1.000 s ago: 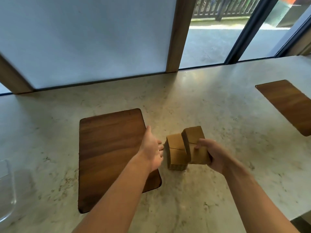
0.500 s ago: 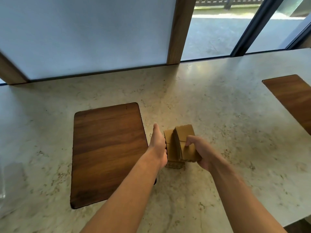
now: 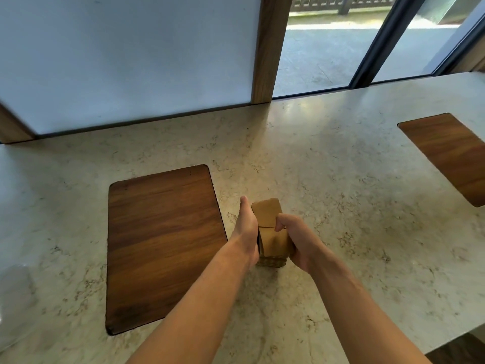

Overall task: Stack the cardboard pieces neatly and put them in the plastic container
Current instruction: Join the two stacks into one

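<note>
A stack of brown cardboard pieces (image 3: pixel 269 219) stands on the pale stone counter (image 3: pixel 328 179), just right of a wooden inlay. My left hand (image 3: pixel 246 227) lies flat against the stack's left side, fingers straight and pointing away from me. My right hand (image 3: pixel 296 240) grips the stack from the right, its thumb curled over the top face. The two bundles are pressed together into one block between my hands. The corrugated edges show at the near bottom. The plastic container is only a faint clear blur at the left edge (image 3: pixel 13 292).
A dark wooden inlay (image 3: pixel 162 245) is set in the counter to the left of the stack. A second wooden inlay (image 3: pixel 451 156) lies at the far right. A frosted panel, wooden post (image 3: pixel 270 48) and windows line the counter's back edge.
My right hand brought its cardboard bundle left against the other bundle, and my left hand closed in flat on the left side. The gap between the two bundles is gone.
</note>
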A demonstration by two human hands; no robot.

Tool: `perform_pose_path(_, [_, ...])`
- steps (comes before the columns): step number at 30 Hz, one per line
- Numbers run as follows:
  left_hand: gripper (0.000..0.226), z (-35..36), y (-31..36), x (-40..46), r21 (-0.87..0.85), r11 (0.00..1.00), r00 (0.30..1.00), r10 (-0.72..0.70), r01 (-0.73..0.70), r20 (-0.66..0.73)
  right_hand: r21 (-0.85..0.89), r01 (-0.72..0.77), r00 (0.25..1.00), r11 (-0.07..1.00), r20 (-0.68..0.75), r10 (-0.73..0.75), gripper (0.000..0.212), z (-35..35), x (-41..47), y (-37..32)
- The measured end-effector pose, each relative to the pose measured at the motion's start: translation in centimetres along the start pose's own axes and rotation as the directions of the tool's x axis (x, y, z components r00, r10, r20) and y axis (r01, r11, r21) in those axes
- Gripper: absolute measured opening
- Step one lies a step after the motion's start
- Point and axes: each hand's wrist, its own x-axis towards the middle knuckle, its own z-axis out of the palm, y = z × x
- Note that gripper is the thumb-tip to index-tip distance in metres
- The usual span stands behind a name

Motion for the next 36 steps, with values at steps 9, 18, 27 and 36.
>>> perform_pose_path(9, [0.089, 0.2, 0.0, -0.5, 0.047, 0.998, 0.999, 0.048, -0.048, -0.001, 0.141, 0.018, 1.0, 0.99, 0.017, -0.02, 0.029, -0.3, -0.8, -0.3])
perform_pose_path(18, [0.098, -0.5, 6.3, 2.0, 0.658, 0.699, 0.951, 0.295, -0.279, 0.09, 0.726, -0.148, 0.923, 0.672, -0.144, 0.358, 0.081, -3.0, -4.1, 3.6])
perform_pose_path(27, [0.11, 3.7, 7.2, 3.4, 0.962, 0.139, 0.968, -0.048, -0.237, 0.245, 0.879, -0.27, 0.893, 0.393, 0.076, 0.444, 0.076, 1.8, -4.9, 1.5])
perform_pose_path(36, [0.076, 2.8, 6.5, 2.6, 0.943, 0.176, 0.94, -0.146, -0.282, 0.308, 0.884, -0.189, 0.88, 0.428, -0.041, 0.473, 0.067, 2.4, -3.9, 0.5])
